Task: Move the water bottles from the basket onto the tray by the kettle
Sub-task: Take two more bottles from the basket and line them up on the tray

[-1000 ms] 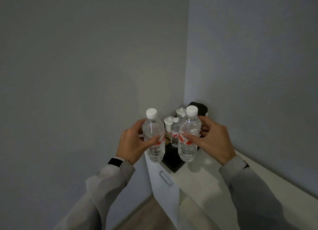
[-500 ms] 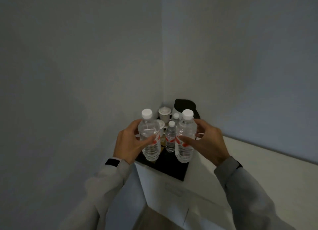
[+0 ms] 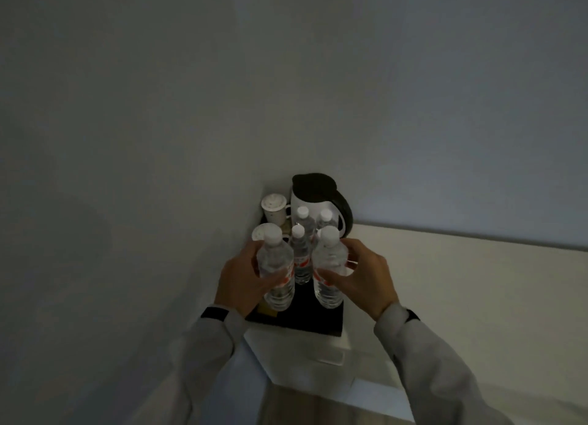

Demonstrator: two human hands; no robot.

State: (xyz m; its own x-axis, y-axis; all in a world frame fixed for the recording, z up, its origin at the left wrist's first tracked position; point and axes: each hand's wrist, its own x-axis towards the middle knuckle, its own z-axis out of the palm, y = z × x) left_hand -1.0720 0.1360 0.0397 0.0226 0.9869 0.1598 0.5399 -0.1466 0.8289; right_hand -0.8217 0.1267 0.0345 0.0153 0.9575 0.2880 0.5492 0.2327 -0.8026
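Note:
My left hand (image 3: 242, 283) grips a clear water bottle (image 3: 276, 270) with a white cap and a red label. My right hand (image 3: 366, 276) grips a second such bottle (image 3: 329, 270). Both bottles are upright, held just over the near part of the black tray (image 3: 321, 321); I cannot tell whether they touch it. Three more water bottles (image 3: 300, 259) stand on the tray between and behind them. The white kettle (image 3: 321, 198) with a black lid and handle stands at the tray's back in the corner. The basket is out of sight.
A white lidded cup (image 3: 274, 208) stands left of the kettle, another cup lid (image 3: 259, 233) shows behind the left bottle. The tray sits at the corner of a white cabinet top (image 3: 461, 281), hemmed by grey walls on the left and back. A drawer front (image 3: 305, 357) lies below.
Both hands have carried their bottles forward and down toward the tray. My view has swung, so the kettle and a third standing bottle now show.

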